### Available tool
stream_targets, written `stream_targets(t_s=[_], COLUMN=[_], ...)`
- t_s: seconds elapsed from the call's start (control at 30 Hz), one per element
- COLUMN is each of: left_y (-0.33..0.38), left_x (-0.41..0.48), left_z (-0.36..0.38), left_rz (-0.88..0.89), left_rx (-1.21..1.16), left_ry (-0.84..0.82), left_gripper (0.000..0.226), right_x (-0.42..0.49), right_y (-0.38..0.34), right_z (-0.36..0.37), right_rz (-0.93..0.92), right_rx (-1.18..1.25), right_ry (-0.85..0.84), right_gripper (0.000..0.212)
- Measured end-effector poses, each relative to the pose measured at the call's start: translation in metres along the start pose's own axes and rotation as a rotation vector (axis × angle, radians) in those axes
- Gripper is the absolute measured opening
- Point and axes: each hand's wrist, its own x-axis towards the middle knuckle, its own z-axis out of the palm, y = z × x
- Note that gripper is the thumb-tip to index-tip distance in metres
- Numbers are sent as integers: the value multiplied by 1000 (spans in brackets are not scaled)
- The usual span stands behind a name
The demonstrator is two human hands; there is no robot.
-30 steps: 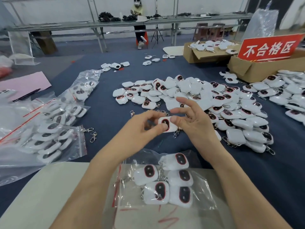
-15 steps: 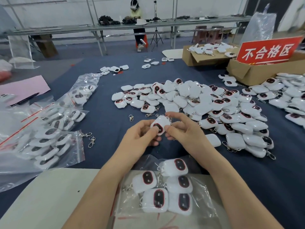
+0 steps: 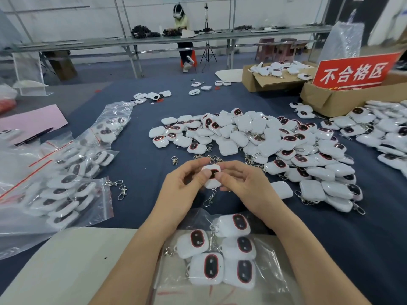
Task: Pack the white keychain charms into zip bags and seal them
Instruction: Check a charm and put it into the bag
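- Your left hand (image 3: pixel 185 183) and right hand (image 3: pixel 244 183) meet above the dark blue cloth table cover (image 3: pixel 141 168). Both pinch one small, glossy white keychain charm (image 3: pixel 212 175) of rounded-square plastic. Your thumbs press on its front and your other fingers curl round its edges.
- The charm's front faces you and shows a dark oval window ringed in red. A silver metal clasp (image 3: pixel 209 198) dangles from its lower edge between your wrists.
- Just below your hands lies a clear, crinkled plastic zip bag (image 3: pixel 269 258) holding five more white charms (image 3: pixel 207 268). They lie face up, smooth and pillow-shaped, with thin chains between them. You cannot tell whether the bag's mouth is sealed.
- The bag rests partly on a flat cream board (image 3: pixel 66 260) at the near edge.
- Beyond your hands, a broad loose heap of white charms (image 3: pixel 264 139) spreads over the cloth. Some show the dark oval and others lie on their plain backs, with chains and clasps tangled among them.
- To your left, several filled clear zip bags (image 3: pixel 66 183) with red seal strips overlap, their film shiny and wrinkled.
- Two loose silver clasps (image 3: pixel 122 191) lie on the cloth just beside those bags.
- At far right stand brown cardboard boxes (image 3: pixel 330 100). A red sign with white characters (image 3: pixel 352 72) stands at the nearer one.
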Motion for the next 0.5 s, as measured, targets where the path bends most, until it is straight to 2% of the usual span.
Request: stream_targets(t_s=[0.5], left_y=[-3], left_x=[0], left_z=[-2], left_rz=[-29], left_rx=[27], left_ry=[-44], left_gripper=[18], right_x=[1], right_y=[1], right_z=[1], right_rz=[73], right_rx=[24], right_ry=[22], right_gripper=[15])
